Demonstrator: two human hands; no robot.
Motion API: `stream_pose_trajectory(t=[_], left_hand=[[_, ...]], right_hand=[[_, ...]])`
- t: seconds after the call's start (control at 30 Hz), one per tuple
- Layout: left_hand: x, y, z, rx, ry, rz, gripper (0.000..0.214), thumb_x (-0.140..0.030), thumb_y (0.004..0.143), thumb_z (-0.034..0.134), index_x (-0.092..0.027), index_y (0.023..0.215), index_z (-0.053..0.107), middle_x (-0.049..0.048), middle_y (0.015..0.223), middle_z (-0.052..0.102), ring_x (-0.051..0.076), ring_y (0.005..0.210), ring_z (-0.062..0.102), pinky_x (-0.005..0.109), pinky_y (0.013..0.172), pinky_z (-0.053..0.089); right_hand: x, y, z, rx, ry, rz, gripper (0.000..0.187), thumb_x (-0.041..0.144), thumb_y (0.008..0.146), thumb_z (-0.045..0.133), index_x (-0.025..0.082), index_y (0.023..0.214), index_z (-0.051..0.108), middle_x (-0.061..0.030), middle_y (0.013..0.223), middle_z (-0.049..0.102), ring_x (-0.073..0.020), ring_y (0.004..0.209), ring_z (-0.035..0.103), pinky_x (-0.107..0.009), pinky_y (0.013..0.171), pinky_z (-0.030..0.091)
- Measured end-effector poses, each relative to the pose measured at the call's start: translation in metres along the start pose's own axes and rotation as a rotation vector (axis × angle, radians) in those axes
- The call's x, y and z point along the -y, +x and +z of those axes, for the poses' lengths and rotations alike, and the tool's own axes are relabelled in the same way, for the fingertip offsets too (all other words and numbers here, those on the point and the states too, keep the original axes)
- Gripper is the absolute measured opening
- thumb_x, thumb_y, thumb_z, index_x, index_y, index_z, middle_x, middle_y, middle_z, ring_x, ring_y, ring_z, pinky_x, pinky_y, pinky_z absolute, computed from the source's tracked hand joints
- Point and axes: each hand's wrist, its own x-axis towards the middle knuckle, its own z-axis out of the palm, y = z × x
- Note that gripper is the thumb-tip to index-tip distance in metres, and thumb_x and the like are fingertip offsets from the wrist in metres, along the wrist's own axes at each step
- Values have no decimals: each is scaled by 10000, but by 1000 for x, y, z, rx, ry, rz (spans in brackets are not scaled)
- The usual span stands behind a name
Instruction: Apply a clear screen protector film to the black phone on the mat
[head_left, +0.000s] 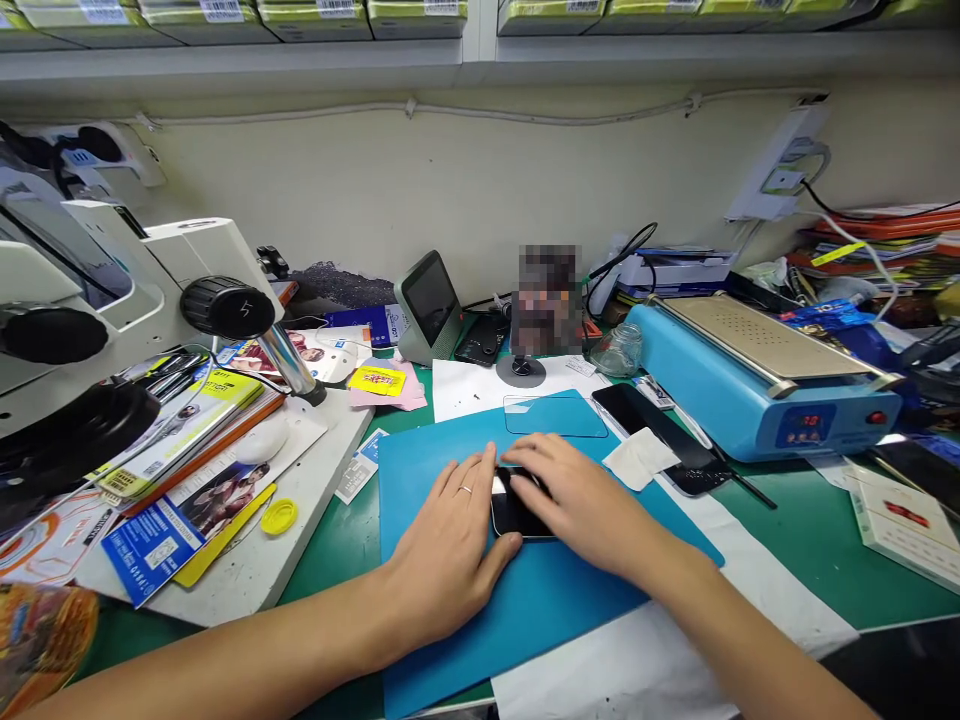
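A black smartphone [517, 513] lies face up on the blue mat [442, 655], between my two hands. My left hand [454, 535] holds it by the near left corner, with long straight fingers along its left side and the thumb by its near edge. A ring sits on one of those fingers. From the right, my right hand [577, 490] covers the far and right part of the phone. Its thumb and fingers are bent over the screen, and what lies under the fingertips is hidden. Behind the hands a clear glass sheet with a dark outline [556, 416] rests on the mat.
A white cloth [640, 458] and a second dark phone [660, 440] lie right of the hands. Beyond stands a blue heating plate machine [697, 400]. At left, a microscope [225, 290] rises over a white base [300, 500] with papers and a yellow lid [279, 516].
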Motion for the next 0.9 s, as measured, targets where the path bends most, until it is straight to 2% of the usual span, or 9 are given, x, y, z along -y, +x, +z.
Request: stream_pose_trajectory(t=[0.07,0.17,0.27,0.37,0.5,0.67,0.8,0.83,0.9], left_hand=[[-1,0,-2,26,-1,-13,764,-344,1019,489,-133,1595,35,217,1582,373,352,1482,337,580,1194,328],[-2,1,-4,63,1,-42,734,-356,1031,461,-116,1597,59,207,1595,356,337,1492,318,560,1211,308],[-3,1,-5,83,13,-59,720,-354,1038,441,-111,1602,64,197,1610,335,332,1497,309,555,1218,292],[-4,1,-5,78,23,-51,712,-364,1043,438,-116,1607,82,189,1614,332,329,1500,305,543,1223,281],[-4,2,-6,62,16,-42,719,-373,1040,447,-120,1611,91,188,1614,333,332,1497,311,550,1221,280],[-4,0,-4,56,3,-45,786,-445,1038,464,-109,1618,54,205,1639,252,354,1511,263,567,1214,282],[-4,-3,-6,29,-22,15,868,-483,1029,498,-131,1622,-29,196,1669,143,351,1537,170,557,1220,273],[-4,-3,-7,23,-33,42,867,-482,1030,498,-150,1623,-40,186,1674,130,349,1540,160,564,1222,261],[-4,-3,-11,2,-82,94,839,-492,1042,471,-194,1623,-56,166,1675,161,344,1536,188,576,1215,266]], right_hand=[[-25,11,-13,-33,-39,74,417,357,993,406,210,1339,588,-123,1387,599,-295,1306,523,-484,1101,421],[-66,27,-35,4,-91,176,603,412,874,559,142,1413,537,-200,1448,554,-428,1365,459,-612,1111,360],[-90,33,-48,86,-97,188,671,444,795,632,169,1402,559,-186,1406,598,-426,1299,529,-558,1064,427],[-95,32,-48,89,-88,184,644,473,786,639,203,1368,584,-169,1335,628,-389,1230,574,-499,1004,475],[-88,30,-48,7,-33,170,529,502,758,670,224,1207,650,-137,1190,626,-330,1023,634,-461,857,526],[-59,17,-58,-167,157,124,245,479,885,561,245,865,630,-72,973,663,-251,895,637,-419,829,525],[-20,-14,-48,-356,353,197,289,501,976,463,240,914,569,-50,877,662,-211,819,670,-377,774,562],[-9,-22,-41,-392,442,223,297,505,990,444,238,930,559,-47,882,670,-209,844,689,-373,790,573],[13,-37,-23,-438,932,298,258,494,942,575,237,932,586,-36,880,685,-215,877,700,-403,847,583]])
